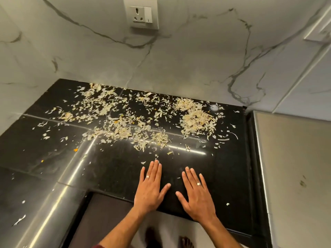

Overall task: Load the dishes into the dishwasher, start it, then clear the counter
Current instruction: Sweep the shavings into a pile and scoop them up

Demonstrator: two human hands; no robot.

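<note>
1. The black counter (111,169) has a big mess on it. Pale vegetable scraps (125,120) are spread all over the part near the wall.
2. The thickest heap of scraps (196,117) sits toward the back of the counter on the right. A few orange bits (75,149) lie nearer the left side of the counter.
3. The left hand (149,188) lies flat on the counter near its front edge. Its fingers are straight and spread a little, and they hold nothing.
4. The right hand (196,194) lies flat just beside it, also near the front edge. Its fingers are straight too, and it is empty.
5. Both hands wear a ring. The closest scraps are just past the left fingertips.
6. I see no dishes and no dishwasher from here, so I think the person is on the last job, clearing the counter.
7. The scraps look thin, dry and very light. They would fly or scatter if pushed fast.
8. They are too small to pick up one by one. I think it is best to sweep them slowly with the side of a flat hand into one pile, then scoop the pile off the counter's front edge into the other cupped hand.
9. The counter looks shiny and smooth, so the bits should slide easily.
</note>
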